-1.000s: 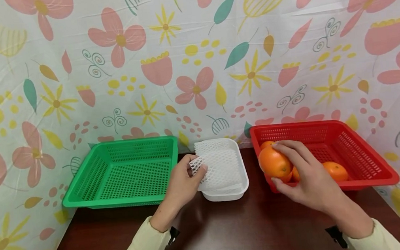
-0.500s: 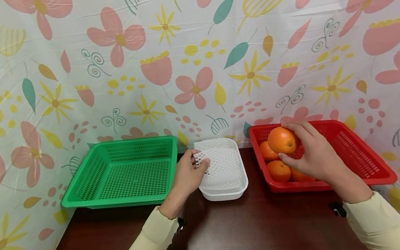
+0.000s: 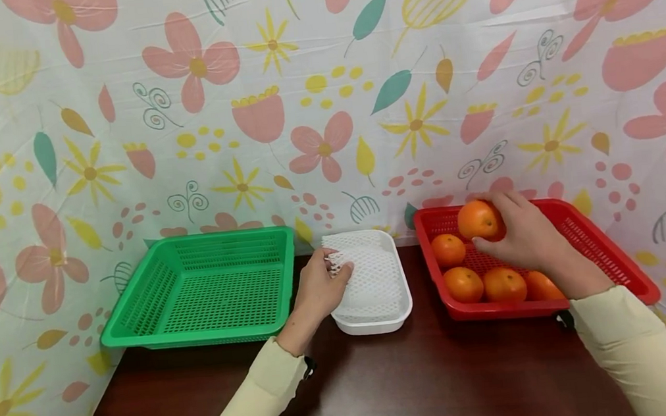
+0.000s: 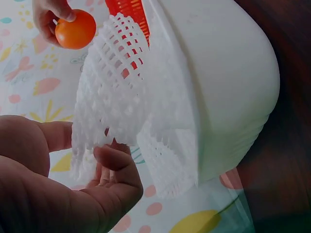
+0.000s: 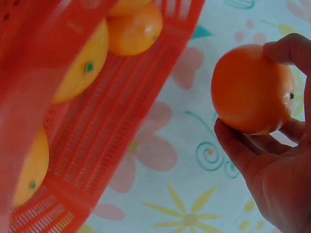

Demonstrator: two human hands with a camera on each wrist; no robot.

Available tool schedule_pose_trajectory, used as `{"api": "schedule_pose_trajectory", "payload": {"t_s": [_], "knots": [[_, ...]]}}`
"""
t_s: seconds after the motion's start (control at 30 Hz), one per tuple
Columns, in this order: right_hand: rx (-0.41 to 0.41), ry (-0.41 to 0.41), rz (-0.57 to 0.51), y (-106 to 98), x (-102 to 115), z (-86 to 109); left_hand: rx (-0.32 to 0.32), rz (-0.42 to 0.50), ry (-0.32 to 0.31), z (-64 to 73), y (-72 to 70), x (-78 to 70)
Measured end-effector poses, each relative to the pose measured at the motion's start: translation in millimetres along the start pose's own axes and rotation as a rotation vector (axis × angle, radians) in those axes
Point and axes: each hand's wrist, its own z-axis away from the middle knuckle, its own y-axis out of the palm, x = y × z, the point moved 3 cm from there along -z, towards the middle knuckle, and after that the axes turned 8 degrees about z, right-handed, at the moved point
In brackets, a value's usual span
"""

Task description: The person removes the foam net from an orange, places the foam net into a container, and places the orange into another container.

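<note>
My right hand [image 3: 528, 237] grips an orange [image 3: 478, 220] between thumb and fingers, held up over the red basket [image 3: 617, 262]. In the right wrist view that orange [image 5: 252, 90] is well clear of the basket wall. Several more oranges [image 3: 463, 285] lie in the basket, one partly hidden by my right forearm. With my left hand [image 3: 319, 288] I pinch the edge of a white foam fruit net [image 3: 368, 274] at the white tray [image 3: 373, 328]. The left wrist view shows the net [image 4: 112, 82] lifted at its end, its mesh spread, with thumb and fingertips at the edge.
A green basket [image 3: 201, 335] with slotted walls stands at the left on the dark wooden table [image 3: 384, 388]. Behind everything hangs a flower-printed cloth [image 3: 323, 90]. The white tray sits between the two baskets.
My right hand has raised the orange from low over the other oranges, moving it up and slightly right. My left hand keeps its pinch on the foam net, shifting slightly right.
</note>
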Motion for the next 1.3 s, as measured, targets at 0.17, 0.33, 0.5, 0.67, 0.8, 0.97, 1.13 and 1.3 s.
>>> {"api": "schedule_pose_trajectory", "payload": {"t_s": [0.17,0.33,0.5,0.67,0.8,0.97,1.13,1.3], "knots": [[0.08,0.032,0.01,6,-15,-14.7,-0.019,-0.026,0.025,-1.6,1.5,3.1],[0.185,0.072,0.039,15,-33,-27.6,-0.024,-0.056,0.052,-1.2,3.2,5.3],[0.289,0.113,0.046,24,-45,-39.3,-0.035,-0.102,0.059,-2.2,3.4,6.5],[0.323,0.123,0.035,32,-54,-46.6,-0.024,-0.126,0.038,-4.1,4.5,8.6],[0.325,0.093,0.049,39,-58,-51.1,-0.027,-0.133,0.036,-5.1,4.9,9.2],[0.351,0.083,0.054,46,-61,-54.4,-0.028,-0.13,0.038,-5.6,6.6,9.9],[0.407,0.125,0.049,53,-67,-57.1,-0.019,-0.124,0.052,-6.1,7.1,11.4],[0.468,0.13,0.08,58,-72,-60.3,-0.007,-0.111,0.05,-6.1,7.4,11.8]]}}
